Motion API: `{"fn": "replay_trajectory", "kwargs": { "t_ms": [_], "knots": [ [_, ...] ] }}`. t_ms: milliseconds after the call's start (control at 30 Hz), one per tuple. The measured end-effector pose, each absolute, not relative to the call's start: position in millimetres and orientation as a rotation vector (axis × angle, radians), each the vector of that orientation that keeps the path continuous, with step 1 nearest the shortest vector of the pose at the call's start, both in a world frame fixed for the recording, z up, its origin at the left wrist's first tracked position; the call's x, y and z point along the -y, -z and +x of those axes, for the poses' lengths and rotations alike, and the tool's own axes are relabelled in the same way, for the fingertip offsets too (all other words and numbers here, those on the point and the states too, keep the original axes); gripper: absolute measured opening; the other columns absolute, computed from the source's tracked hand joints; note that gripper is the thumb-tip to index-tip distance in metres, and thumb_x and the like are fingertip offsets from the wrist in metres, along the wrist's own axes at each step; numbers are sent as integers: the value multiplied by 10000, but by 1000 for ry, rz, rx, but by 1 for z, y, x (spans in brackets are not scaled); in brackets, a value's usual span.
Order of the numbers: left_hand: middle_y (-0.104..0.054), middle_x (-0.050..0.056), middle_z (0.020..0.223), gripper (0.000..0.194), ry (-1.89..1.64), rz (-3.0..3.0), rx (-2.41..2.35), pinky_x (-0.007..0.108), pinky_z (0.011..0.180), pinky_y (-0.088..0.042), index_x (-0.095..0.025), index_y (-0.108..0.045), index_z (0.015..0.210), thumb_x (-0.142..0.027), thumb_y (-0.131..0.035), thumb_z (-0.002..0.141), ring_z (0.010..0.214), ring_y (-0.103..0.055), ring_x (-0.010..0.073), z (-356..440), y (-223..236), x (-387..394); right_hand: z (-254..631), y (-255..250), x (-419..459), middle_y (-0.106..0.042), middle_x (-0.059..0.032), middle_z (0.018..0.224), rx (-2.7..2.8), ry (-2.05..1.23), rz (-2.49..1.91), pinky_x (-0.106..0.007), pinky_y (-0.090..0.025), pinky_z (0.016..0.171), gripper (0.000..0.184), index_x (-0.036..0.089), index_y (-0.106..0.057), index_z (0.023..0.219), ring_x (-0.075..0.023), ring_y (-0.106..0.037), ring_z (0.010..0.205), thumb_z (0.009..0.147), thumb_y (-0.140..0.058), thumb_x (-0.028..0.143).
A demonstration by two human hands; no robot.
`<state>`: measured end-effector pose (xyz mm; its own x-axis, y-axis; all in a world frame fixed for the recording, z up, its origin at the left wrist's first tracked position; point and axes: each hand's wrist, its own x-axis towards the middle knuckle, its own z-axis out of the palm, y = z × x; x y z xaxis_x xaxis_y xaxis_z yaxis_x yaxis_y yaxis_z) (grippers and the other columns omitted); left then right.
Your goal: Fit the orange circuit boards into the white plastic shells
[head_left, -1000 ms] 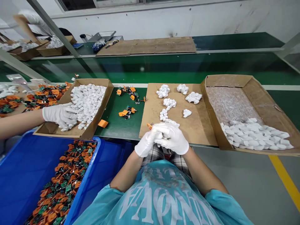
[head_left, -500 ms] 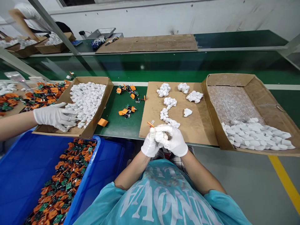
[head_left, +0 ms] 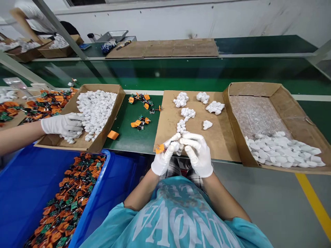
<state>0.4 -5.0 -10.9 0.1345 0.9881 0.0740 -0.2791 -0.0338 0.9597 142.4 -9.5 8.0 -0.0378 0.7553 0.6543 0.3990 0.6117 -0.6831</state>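
The left hand has its thumb and fingers closed on an orange-tabbed part, which pokes out toward nine o'clock from its fingertips, over the near edge of the cardboard sheet. At the other end of that grip, toward three o'clock, a white piece seems to sit between the two hands, though white glove against white plastic makes its outline hard to read. The line from tab to white piece runs roughly nine to three, slightly raised at the three o'clock end — and the left hand is the nearer to the tab. The right hand comes in from about four o'clock, fingers curved and thumb apart from the forefinger; whether its tips touch the piece I cannot tell. A cluster of white pieces lies just beyond, at twelve o'clock, and a cardboard tray stands at three. At ten o'clock, well apart, a co-worker's gloved hand rests among white pieces in another tray.
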Motion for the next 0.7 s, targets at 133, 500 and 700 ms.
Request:
{"fn": "replay_trajectory", "kwargs": {
  "t_ms": [133, 500, 700],
  "knots": [
    [-690, 107, 1153, 500, -1282, 1345, -995, 349, 937, -503, -187, -674, 1169, -547, -578, 835, 1061, -638, 250, -3, 8, 4, 141, -7, 8, -658, -70, 1048, 1748, -297, -891, -406, -542, 916, 220, 252, -594, 1101, -208, -648, 1008, 886, -571, 214],
    [-724, 98, 891, 549, -1197, 1342, -973, 378, 887, -509, -164, -723, 938, -663, -549, 789, 910, -664, 250, -5, -9, -2, 144, -11, 5, -660, -58, 976, 1875, -186, -869, -390, -551, 808, 256, 274, -609, 1140, -206, -651, 909, 888, -567, 254],
    [-498, 10, 465, 673, -954, 1175, -933, 255, 455, -383, -165, -506, 488, -813, -517, 670, 448, -459, 110, -2, -12, 0, 149, -13, -3, -663, -70, 1055, 1849, -461, -807, -392, -537, 845, 195, 263, -646, 1048, -216, -640, 989, 871, -626, 342]
  ]
}}
